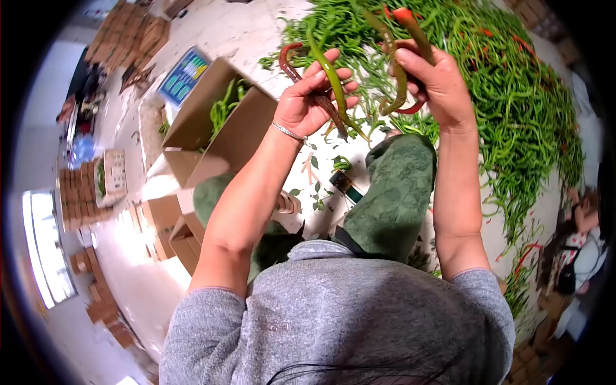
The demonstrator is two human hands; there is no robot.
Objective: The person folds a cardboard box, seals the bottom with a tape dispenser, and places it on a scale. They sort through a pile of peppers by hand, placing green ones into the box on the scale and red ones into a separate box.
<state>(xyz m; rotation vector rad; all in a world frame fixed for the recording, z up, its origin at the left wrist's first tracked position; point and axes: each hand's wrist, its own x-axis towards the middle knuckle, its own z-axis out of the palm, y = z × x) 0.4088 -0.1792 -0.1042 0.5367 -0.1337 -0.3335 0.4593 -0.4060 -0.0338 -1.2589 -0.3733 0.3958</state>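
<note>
My left hand [307, 106] holds a long green chili pepper [332, 75] and a dark reddish-brown one [289, 67], both lying across the palm and fingers. Its fingers are partly spread, with the thumb against the peppers. In my right hand [446, 86] there is a bunch of long chili peppers, among them a curved brownish-green one [399, 74] and a thicker one with a red end [405, 16]. My right fingers are wrapped round them and partly hidden. Both hands are raised over my knees, apart from each other. Beyond them spreads a big heap of green chili peppers [513, 83], with some red ones mixed in.
An open cardboard box [237, 125] with green peppers inside stands left of my left arm. Near it is a blue printed panel [184, 75]. Stacked cartons [125, 38] stand farther back. Loose leaves and a small dark object [346, 186] lie between my legs. Another person [581, 240] is at far right.
</note>
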